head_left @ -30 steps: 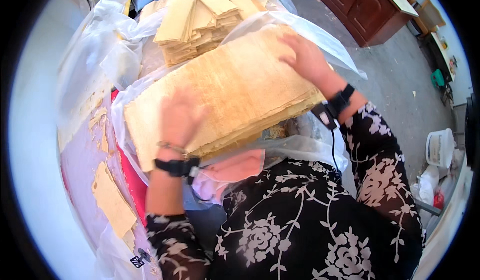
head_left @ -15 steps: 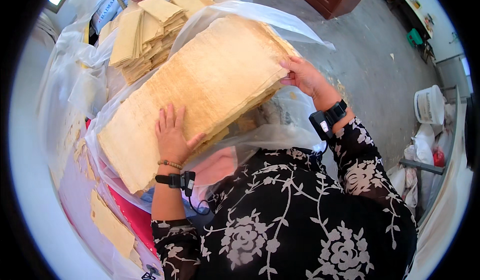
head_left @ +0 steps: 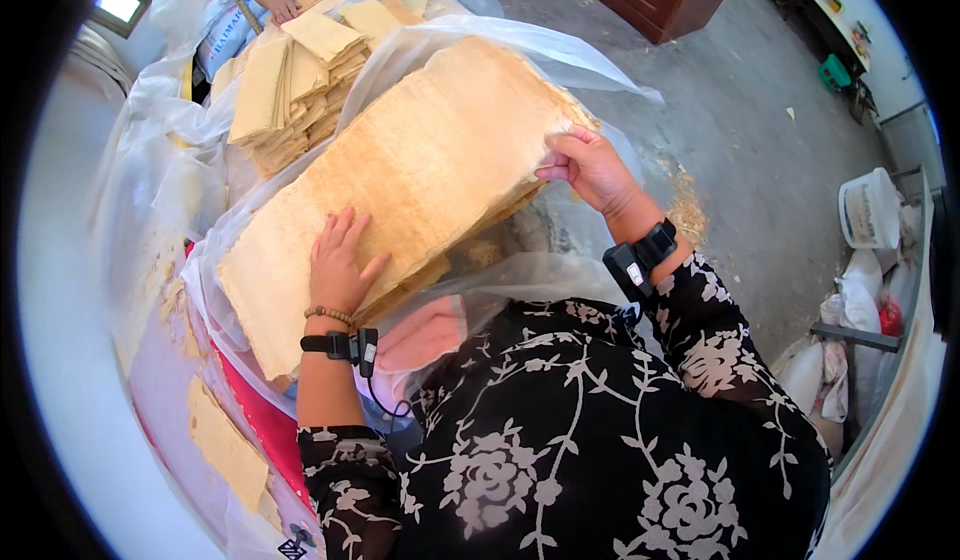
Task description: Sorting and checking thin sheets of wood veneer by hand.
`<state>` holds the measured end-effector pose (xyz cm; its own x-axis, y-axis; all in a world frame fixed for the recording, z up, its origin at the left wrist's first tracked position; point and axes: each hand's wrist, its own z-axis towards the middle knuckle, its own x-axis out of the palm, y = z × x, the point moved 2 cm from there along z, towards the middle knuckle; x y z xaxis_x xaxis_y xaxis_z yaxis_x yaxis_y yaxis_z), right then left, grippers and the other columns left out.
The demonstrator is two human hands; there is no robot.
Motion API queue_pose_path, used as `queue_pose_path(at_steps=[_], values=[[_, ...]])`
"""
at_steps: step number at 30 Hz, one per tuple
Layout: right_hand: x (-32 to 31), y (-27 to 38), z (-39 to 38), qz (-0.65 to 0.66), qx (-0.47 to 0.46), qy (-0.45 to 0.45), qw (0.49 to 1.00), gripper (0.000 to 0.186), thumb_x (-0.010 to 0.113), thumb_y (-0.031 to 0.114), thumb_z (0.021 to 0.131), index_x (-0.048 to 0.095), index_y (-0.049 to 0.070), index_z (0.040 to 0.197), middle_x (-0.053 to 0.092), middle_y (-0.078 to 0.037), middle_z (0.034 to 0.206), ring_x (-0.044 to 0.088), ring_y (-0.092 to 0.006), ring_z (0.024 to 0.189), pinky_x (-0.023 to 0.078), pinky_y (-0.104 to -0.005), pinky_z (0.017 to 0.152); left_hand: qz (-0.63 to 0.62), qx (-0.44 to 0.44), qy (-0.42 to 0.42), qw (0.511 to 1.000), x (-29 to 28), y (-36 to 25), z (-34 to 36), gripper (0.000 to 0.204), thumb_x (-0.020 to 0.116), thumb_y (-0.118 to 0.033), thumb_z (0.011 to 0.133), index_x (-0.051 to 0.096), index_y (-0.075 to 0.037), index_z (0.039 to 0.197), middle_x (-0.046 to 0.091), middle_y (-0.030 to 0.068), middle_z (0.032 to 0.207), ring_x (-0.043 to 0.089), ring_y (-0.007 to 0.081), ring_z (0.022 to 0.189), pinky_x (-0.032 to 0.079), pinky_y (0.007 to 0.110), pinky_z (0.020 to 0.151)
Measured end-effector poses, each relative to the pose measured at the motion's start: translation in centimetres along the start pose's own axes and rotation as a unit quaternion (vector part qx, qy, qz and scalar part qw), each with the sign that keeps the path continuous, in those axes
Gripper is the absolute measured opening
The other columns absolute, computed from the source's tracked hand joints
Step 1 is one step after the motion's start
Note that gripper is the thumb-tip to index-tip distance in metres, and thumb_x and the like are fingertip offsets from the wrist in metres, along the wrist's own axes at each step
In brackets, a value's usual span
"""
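Note:
A thick stack of large, thin, pale yellow sheets [head_left: 400, 150] lies slantwise in front of me on clear plastic film. Their edges are rough, and browner patches mark the top one. My left hand [head_left: 340, 265] rests on the top sheet near its left end, fingers stretched out and thumb apart. At the right end, my right hand [head_left: 588, 167] pinches the near edge of the top sheet between thumb and fingers. Its fingertips are partly hidden by the grip.
Beyond the stack, a heap of smaller folded yellow sheets [head_left: 290, 85] lies near a co-worker's hands [head_left: 285, 8]. A pink cloth [head_left: 425, 332] lies close to my body. Loose sheet pieces [head_left: 228, 445] lie at left. A white bucket [head_left: 868, 210] and bags stand at right.
My right hand has shifted left and slightly down along the sheet's edge, still pinching. My left hand stays flat on the stack. More of the co-worker's hands shows at the top.

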<state>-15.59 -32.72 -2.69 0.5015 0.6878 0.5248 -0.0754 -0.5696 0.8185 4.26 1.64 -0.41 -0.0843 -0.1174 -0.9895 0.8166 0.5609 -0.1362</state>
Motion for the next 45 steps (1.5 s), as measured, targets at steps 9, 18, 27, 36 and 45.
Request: queue_pose_path(at_steps=[9,18,27,36,45], values=[[2.1,-0.6,1.4,-0.048,-0.01,-0.11,0.993,0.025,0.071,0.016,0.086,0.064,0.004,0.107,0.067,-0.005,0.095,0.066,-0.0143,0.08,0.059,-0.0311,0.068,-0.235,0.078,-0.116,0.962,3.5,-10.7,7.2,0.045,0.069,-0.032,0.09,0.063,-0.006,0.125,0.061,0.0172,0.133,0.055,0.0338,0.127,0.041,0.045,0.107],[2.4,-1.9,2.2,-0.212,-0.08,-0.156,0.962,0.032,0.077,0.023,0.083,0.07,0.0,0.105,0.073,-0.007,0.093,0.069,-0.0184,0.079,0.055,-0.0341,0.066,-0.302,0.014,-0.116,0.946,2.1,-14.7,8.8,0.044,0.067,-0.032,0.092,0.064,-0.002,0.123,0.066,0.0206,0.124,0.06,0.0356,0.12,0.048,0.042,0.099],[4.2,-1.3,0.5,-0.397,-0.221,-0.196,0.869,0.035,0.081,0.021,0.082,0.071,-0.006,0.101,0.074,-0.012,0.089,0.07,-0.0165,0.078,0.055,-0.0354,0.064,-0.211,-0.136,-0.201,0.947,1.6,-15.6,10.9,0.044,0.06,-0.043,0.091,0.07,0.0,0.097,0.064,0.0227,0.07,0.065,0.0389,0.062,0.052,0.05,0.064],[0.0,-2.4,1.7,-0.258,-0.079,-0.257,0.928,0.043,0.076,0.013,0.086,0.062,-0.001,0.124,0.071,-0.011,0.108,0.07,-0.0203,0.087,0.057,-0.032,0.071,-0.727,-0.403,-0.282,0.48,0.9,-4.3,-4.7,0.034,0.056,-0.028,0.099,0.062,0.005,0.106,0.069,0.0135,0.087,0.071,0.0239,0.072,0.057,0.032,0.056],[20.2,-2.7,-1.3,-0.62,-0.481,0.104,0.611,0.049,0.08,0.023,0.079,0.066,0.017,0.126,0.05,-0.016,0.146,0.044,-0.0404,0.136,0.037,-0.0475,0.111,-0.662,-0.415,-0.188,0.595,3.2,-2.3,-9.0,0.033,0.056,-0.029,0.101,0.063,0.002,0.108,0.073,0.016,0.1,0.074,0.0256,0.079,0.056,0.027,0.054]])
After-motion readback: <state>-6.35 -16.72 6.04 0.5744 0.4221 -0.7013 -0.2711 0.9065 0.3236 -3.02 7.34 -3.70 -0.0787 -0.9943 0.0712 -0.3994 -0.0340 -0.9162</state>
